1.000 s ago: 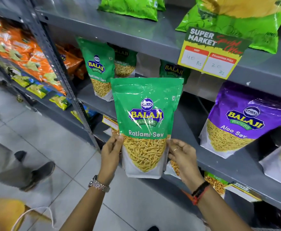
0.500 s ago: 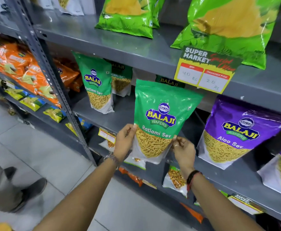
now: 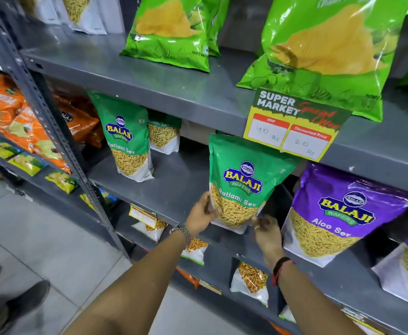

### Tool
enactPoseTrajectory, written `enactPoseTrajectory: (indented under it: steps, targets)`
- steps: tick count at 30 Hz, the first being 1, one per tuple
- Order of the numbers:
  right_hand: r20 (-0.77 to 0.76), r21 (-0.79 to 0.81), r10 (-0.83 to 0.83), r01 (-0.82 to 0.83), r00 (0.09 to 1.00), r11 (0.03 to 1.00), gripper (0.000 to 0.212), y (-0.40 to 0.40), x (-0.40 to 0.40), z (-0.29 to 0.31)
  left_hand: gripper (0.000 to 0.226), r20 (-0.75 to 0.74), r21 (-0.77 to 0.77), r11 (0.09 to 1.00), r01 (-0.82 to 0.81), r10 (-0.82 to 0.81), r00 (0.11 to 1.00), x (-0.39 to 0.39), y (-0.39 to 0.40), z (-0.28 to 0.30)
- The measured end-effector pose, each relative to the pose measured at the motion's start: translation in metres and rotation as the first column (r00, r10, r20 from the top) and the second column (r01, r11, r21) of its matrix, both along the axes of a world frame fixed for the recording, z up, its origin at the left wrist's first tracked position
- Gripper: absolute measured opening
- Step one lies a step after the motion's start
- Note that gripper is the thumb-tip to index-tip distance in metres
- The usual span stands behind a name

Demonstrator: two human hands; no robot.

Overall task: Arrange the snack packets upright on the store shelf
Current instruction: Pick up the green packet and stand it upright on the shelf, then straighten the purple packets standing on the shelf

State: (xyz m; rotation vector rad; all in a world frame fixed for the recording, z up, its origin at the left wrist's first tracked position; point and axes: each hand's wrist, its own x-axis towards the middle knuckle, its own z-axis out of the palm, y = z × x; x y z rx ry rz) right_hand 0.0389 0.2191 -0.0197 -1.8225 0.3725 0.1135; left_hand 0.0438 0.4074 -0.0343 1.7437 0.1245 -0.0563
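Observation:
A green Ratlami Sev packet (image 3: 244, 180) stands upright, leaning slightly left, on the grey middle shelf (image 3: 178, 189), its top tucked under the shelf above. My left hand (image 3: 201, 212) grips its lower left edge. My right hand (image 3: 267, 232), blurred, holds its bottom right corner. Another green Ratlami Sev packet (image 3: 128, 141) stands upright further left, with a second one (image 3: 164, 134) behind it. A purple Aloo Sev packet (image 3: 338, 213) stands just to the right.
A price card (image 3: 292, 124) hangs from the upper shelf edge right above the held packet. Light green chip bags (image 3: 171, 32) lie on the upper shelf. A steel post (image 3: 53, 122) separates orange packets (image 3: 16, 117). Small packets (image 3: 250, 281) fill the lower shelf. A person's shoe (image 3: 16, 303) stands bottom left.
Both hands have carried the green packet up and to the right, from in front of the shelves onto the middle shelf beside the purple packet. My view moved closer.

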Motion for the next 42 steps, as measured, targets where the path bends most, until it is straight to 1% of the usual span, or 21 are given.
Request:
enactPoseTrajectory:
  steps: [2,4,6,8,10,13,15,18,22,24,26,28,29,31,33,35,37,38,39,40,42]
  targets:
    - [-0.087,0.195,0.046,-0.029,0.995,0.98,0.045,0.003,-0.003,-0.007,0.084,-0.032,0.047,0.999,0.018,-0.017,0.999,-0.003,0.001,-0.007]
    - [-0.08,0.218,0.066,-0.047,0.995,0.975,0.033,0.007,-0.004,-0.004,0.098,-0.045,0.093,0.996,-0.012,0.017,0.999,-0.002,0.0,-0.01]
    - [-0.057,0.24,0.078,-0.062,0.995,0.969,0.015,0.014,-0.003,0.001,0.091,-0.033,0.13,0.989,-0.073,0.078,0.996,0.002,0.002,-0.004]
    - [-0.028,0.271,0.136,-0.124,0.99,0.955,0.009,0.022,0.001,0.004,0.08,-0.025,0.171,0.979,-0.108,0.114,0.993,0.009,0.009,0.001]
    - [-0.008,0.269,0.185,-0.176,0.983,0.947,0.009,0.032,0.01,0.004,0.072,-0.003,0.189,0.973,-0.133,0.136,0.991,0.017,0.019,0.003]
    - [-0.014,0.23,0.188,-0.18,0.982,0.956,0.007,0.049,0.027,0.003,0.071,0.013,0.217,0.959,-0.18,0.181,0.983,0.027,0.031,0.006]
    - [-0.017,0.195,0.199,-0.192,0.98,0.962,0.016,0.059,0.037,0.001,0.066,0.013,0.232,0.952,-0.198,0.2,0.98,0.033,0.036,0.012]
    - [-0.027,0.201,0.241,-0.231,0.97,0.952,0.018,0.067,0.046,0.001,0.061,0.009,0.236,0.945,-0.225,0.229,0.973,0.044,0.043,0.011]
    - [-0.019,0.224,0.281,-0.27,0.959,0.936,0.007,0.066,0.058,0.0,0.059,-0.008,0.22,0.946,-0.238,0.246,0.969,0.049,0.044,0.013]
    - [-0.02,0.241,0.316,-0.303,0.948,0.922,0.013,0.063,0.059,0.0,0.064,-0.025,0.212,0.95,-0.229,0.239,0.971,0.047,0.046,0.014]
    - [-0.013,0.185,0.346,-0.338,0.938,0.923,0.024,0.056,0.055,-0.002,0.082,-0.016,0.158,0.952,-0.262,0.267,0.963,0.045,0.049,0.006]
    - [-0.004,0.099,0.282,-0.28,0.959,0.955,0.039,0.041,0.043,-0.006,0.102,-0.032,0.061,0.938,-0.341,0.344,0.939,0.036,0.037,0.006]
    - [0.01,0.099,0.215,-0.214,0.977,0.972,0.039,0.029,0.033,-0.009,0.104,-0.049,0.065,0.922,-0.382,0.385,0.921,0.027,0.025,0.01]
    - [0.079,0.08,0.081,-0.087,0.994,0.993,0.03,-0.004,0.005,-0.017,0.088,-0.023,0.132,0.873,-0.47,0.477,0.879,0.006,-0.006,0.014]
    - [0.131,0.02,-0.021,0.019,0.991,1.0,0.024,-0.043,-0.033,-0.017,0.058,0.029,0.139,0.848,-0.511,0.512,0.858,-0.013,-0.038,0.009]
    - [0.15,-0.014,-0.14,0.144,0.979,0.99,0.018,-0.082,-0.066,-0.011,0.037,-0.057,0.024,0.905,-0.424,0.425,0.903,-0.021,-0.07,0.003]
    - [0.146,0.045,-0.313,0.31,0.938,0.95,0.014,-0.115,-0.084,-0.004,0.024,-0.248,-0.165,0.954,-0.251,0.207,0.946,-0.021,-0.103,0.0]
    - [0.133,0.104,-0.378,0.366,0.916,0.925,0.024,-0.128,-0.084,-0.001,0.026,-0.301,-0.24,0.962,-0.133,0.057,0.952,-0.019,-0.12,0.003]
    - [0.125,0.155,-0.404,0.385,0.906,0.91,0.037,-0.138,-0.082,0.003,0.037,-0.32,-0.274,0.962,-0.007,-0.085,0.944,-0.017,-0.136,0.007]
    - [0.111,0.189,-0.407,0.382,0.907,0.904,0.049,-0.145,-0.078,0.008,0.047,-0.316,-0.264,0.958,0.11,-0.194,0.929,-0.016,-0.151,0.01]
    - [0.084,0.235,-0.37,0.342,0.925,0.91,0.06,-0.153,-0.065,0.016,0.052,-0.284,-0.15,0.957,0.25,-0.284,0.916,-0.013,-0.174,0.014]
